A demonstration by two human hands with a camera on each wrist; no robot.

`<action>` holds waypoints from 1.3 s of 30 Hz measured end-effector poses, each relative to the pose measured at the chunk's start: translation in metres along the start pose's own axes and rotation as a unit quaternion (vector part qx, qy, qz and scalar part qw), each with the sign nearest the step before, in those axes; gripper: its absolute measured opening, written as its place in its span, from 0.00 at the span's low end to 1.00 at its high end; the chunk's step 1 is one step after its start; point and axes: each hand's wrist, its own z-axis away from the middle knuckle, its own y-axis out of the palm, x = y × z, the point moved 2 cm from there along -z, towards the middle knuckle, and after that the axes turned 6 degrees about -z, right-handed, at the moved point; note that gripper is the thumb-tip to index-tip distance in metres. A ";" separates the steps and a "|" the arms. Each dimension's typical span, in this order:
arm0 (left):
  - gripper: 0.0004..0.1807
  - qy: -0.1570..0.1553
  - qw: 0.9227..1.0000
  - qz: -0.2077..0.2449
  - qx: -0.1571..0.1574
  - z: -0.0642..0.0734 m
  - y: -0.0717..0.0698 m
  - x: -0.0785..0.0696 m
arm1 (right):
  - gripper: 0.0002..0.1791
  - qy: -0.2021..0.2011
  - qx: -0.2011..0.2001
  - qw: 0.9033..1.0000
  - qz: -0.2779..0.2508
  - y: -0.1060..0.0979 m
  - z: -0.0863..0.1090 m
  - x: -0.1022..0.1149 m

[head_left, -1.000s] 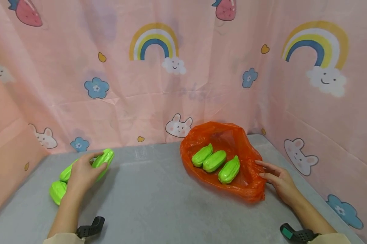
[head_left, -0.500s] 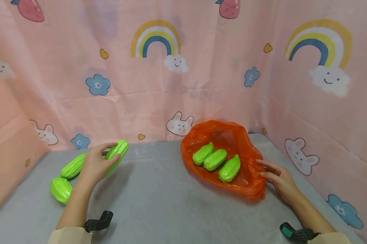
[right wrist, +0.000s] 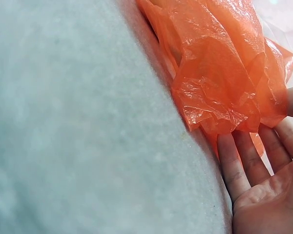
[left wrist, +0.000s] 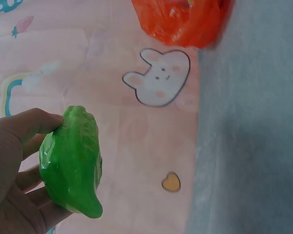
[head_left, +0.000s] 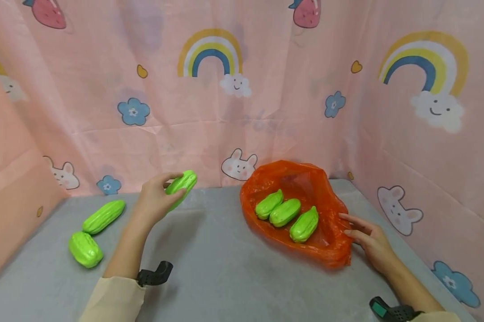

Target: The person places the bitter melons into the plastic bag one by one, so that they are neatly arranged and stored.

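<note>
Head view: a green gourd [head_left: 181, 183] is gripped mid-frame by the left hand [head_left: 155, 201], while the orange bag [head_left: 330, 250] at right is steadied by the flat-fingered right hand [head_left: 368, 241], probably so it's kept open.

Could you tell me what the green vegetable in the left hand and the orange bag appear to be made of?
The green vegetable looks like moulded plastic, probably a toy: uniform bright green, with glossy highlights along its ridges. The orange bag looks like thin plastic film: translucent, crinkled and shiny, with sharp creases where the right hand touches its edge.
</note>
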 end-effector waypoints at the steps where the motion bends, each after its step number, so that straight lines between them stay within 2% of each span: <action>1: 0.26 0.002 1.000 0.003 0.002 -0.002 0.002 -0.004 | 0.21 -0.001 0.001 1.000 -0.001 0.000 0.000 0.000; 9: 0.25 0.027 0.999 0.021 0.012 -0.020 0.017 -0.032 | 0.20 0.007 -0.008 1.000 -0.010 0.000 0.004 -0.002; 18: 0.25 0.036 0.998 0.050 0.016 -0.034 0.030 -0.061 | 0.21 0.013 -0.014 1.000 0.005 -0.001 0.001 0.000; 25: 0.23 0.056 0.998 0.027 0.001 -0.046 0.050 -0.078 | 0.22 0.006 -0.016 1.000 0.025 -0.001 -0.001 0.002; 33: 0.22 0.071 0.997 0.012 0.016 -0.047 0.072 -0.099 | 0.21 0.009 -0.021 1.000 0.013 0.001 0.000 0.002; 39: 0.22 0.074 0.997 0.028 0.008 -0.047 0.085 -0.108 | 0.21 0.009 -0.018 1.000 0.015 0.000 0.001 0.002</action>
